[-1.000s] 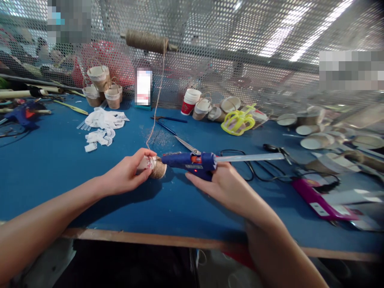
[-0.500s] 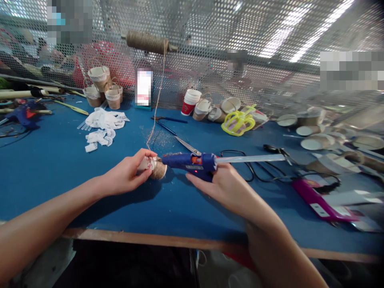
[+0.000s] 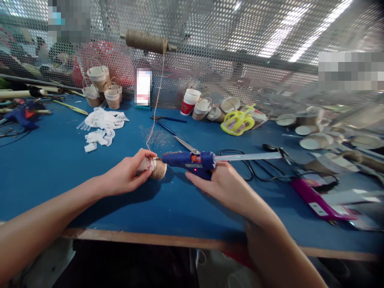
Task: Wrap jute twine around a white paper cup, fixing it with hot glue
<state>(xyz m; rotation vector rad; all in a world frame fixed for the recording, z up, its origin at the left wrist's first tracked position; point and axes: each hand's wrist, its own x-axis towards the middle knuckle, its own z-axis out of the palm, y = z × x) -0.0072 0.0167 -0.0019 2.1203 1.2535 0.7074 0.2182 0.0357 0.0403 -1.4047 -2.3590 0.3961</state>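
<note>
Tilted on its side, a small paper cup (image 3: 159,170) partly wrapped in brown twine is gripped by my left hand (image 3: 132,172). My right hand (image 3: 223,180) is closed round a blue hot glue gun (image 3: 183,159) whose red light glows. The gun's nozzle is at the cup's twine-wrapped side; whether it touches cannot be made out. A clear glue stick (image 3: 247,157) juts from the gun's back end. From the cup, a strand of twine (image 3: 157,105) runs up to a spool (image 3: 145,41) on the mesh panel.
Scissors (image 3: 186,144) lie open behind the glue gun. White lace trim (image 3: 105,120) is heaped at left, near twine-covered cups (image 3: 112,98). A yellow crown-shaped item (image 3: 238,123) stands at the back. A purple box (image 3: 321,202) and black cable (image 3: 255,174) occupy the right side.
The view has shifted very slightly. Both hands keep their hold, and the glue gun's nozzle stays at the cup.
</note>
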